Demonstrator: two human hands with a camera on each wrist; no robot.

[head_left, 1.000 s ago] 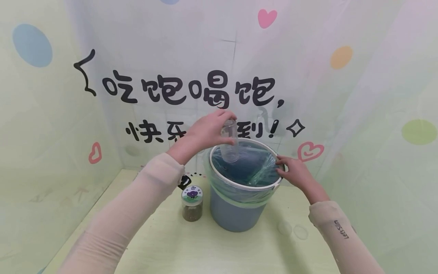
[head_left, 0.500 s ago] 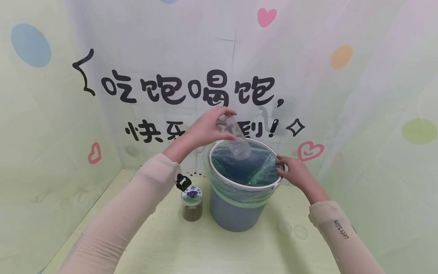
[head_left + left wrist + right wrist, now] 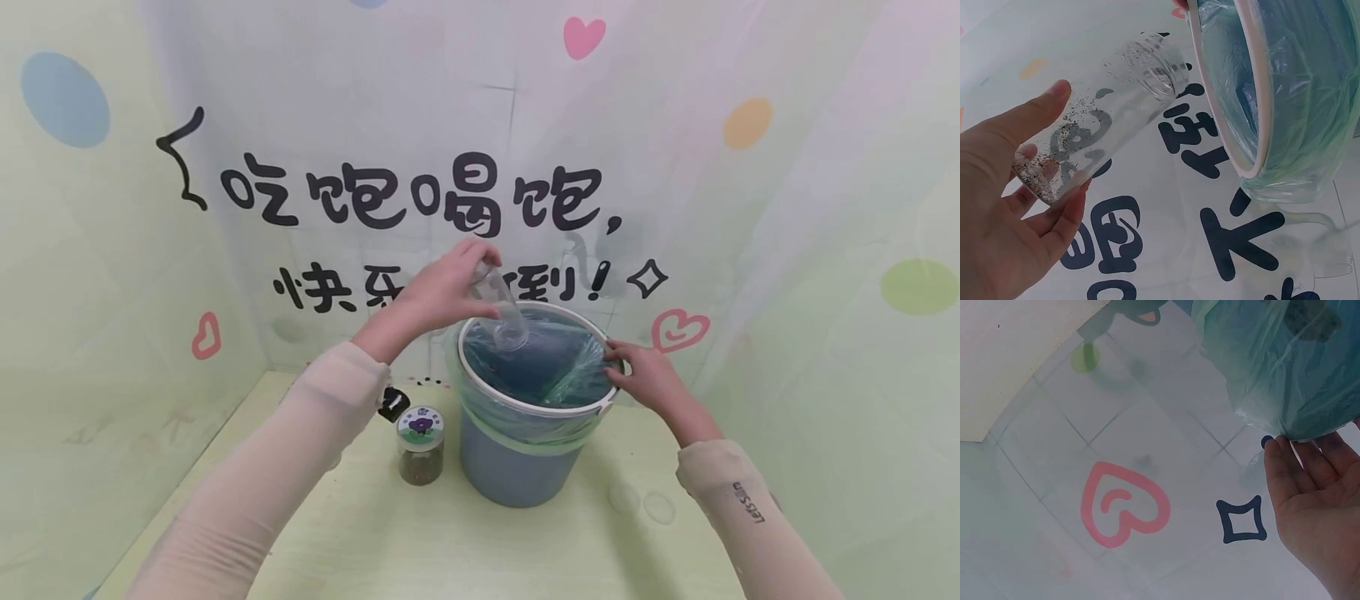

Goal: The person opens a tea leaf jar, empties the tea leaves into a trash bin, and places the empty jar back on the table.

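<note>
My left hand [image 3: 438, 292] holds a clear jar [image 3: 512, 323] without a lid, tilted mouth-down over the blue trash bin [image 3: 513, 475]. In the left wrist view the thumb and fingers wrap the jar's base, and dark specks [image 3: 1040, 172] cling to its inside, thickest near the bottom. The jar's mouth [image 3: 1166, 78] points toward the bin opening. A thin green liner bag [image 3: 1313, 112] covers the bin's pale rim. My right hand [image 3: 648, 379] grips the bin's right rim through the liner; in the right wrist view its fingertips [image 3: 1275, 447] sit at the bag-covered edge.
A lidded jar [image 3: 422, 446] with dark contents and a flower label stands left of the bin. Two clear round pieces [image 3: 659, 507] lie on the table [image 3: 450, 558] to the right. A printed curtain [image 3: 360, 83] hangs behind and at both sides.
My left hand has tipped the jar from near upright to slanting mouth-down over the bin, swinging it right and then back left. The right hand has stayed on the rim.
</note>
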